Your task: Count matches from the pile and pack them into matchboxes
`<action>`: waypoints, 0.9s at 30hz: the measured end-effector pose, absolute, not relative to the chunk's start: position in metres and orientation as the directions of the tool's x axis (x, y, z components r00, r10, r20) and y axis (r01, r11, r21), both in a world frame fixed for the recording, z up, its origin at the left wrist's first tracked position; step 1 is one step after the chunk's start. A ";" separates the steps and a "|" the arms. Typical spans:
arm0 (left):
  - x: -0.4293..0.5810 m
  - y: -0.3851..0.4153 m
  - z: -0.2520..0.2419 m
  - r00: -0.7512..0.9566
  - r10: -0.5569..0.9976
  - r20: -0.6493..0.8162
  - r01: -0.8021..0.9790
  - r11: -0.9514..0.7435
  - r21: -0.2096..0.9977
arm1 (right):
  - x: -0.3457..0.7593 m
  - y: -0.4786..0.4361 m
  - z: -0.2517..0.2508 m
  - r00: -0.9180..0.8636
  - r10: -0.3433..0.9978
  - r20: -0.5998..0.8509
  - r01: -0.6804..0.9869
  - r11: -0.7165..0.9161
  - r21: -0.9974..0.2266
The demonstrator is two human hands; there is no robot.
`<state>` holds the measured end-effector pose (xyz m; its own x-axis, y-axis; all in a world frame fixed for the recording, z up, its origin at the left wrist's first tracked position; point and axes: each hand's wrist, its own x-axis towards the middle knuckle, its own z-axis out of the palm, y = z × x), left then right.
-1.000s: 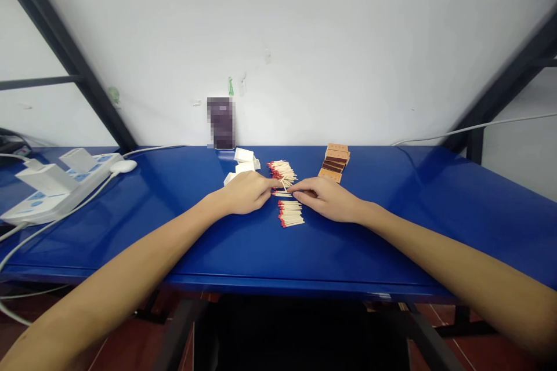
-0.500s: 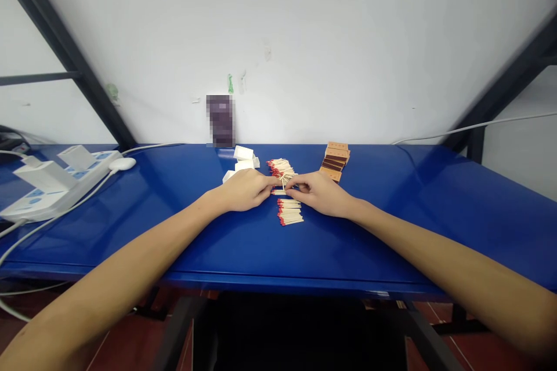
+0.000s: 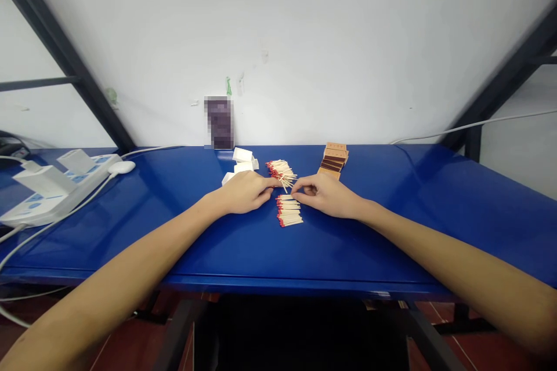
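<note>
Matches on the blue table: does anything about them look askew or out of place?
Yes: some matches at the near side of the far pile, beside the left hand, lie crossed and slanted. They look askew because the near row lies roughly parallel, red heads all to the left.

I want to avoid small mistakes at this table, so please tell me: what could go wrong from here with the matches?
1. The far pile is loose, with sticks crossing; the left hand, at its edge, might scatter it.
2. The right hand is close to the near row, so a careless brush could skew its lined-up sticks.
3. The white trays sit just beyond the left hand, which might knock them.
</note>
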<state>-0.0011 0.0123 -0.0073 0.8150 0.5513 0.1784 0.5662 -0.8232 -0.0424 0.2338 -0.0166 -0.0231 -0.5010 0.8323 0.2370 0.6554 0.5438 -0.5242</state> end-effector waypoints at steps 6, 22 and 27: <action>-0.001 0.012 -0.008 0.816 0.548 0.185 0.563 -0.826 -0.033 | 0.232 -0.021 -0.023 -0.496 0.832 0.250 0.631 0.543 -0.555; 0.000 0.013 -0.010 0.838 0.482 0.257 0.512 -0.856 -0.064 | 0.233 -0.016 -0.029 -0.545 0.773 0.326 0.667 0.635 -0.391; 0.000 0.011 -0.008 0.844 0.468 0.263 0.499 -0.864 -0.062 | 0.236 -0.013 -0.028 -0.496 0.794 0.352 0.702 0.605 -0.375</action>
<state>0.0002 0.0113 -0.0082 0.8435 0.4685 0.2626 0.4993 -0.8642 -0.0620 0.2356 -0.0135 -0.0275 -0.4962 0.7938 0.3517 0.7025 0.6051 -0.3746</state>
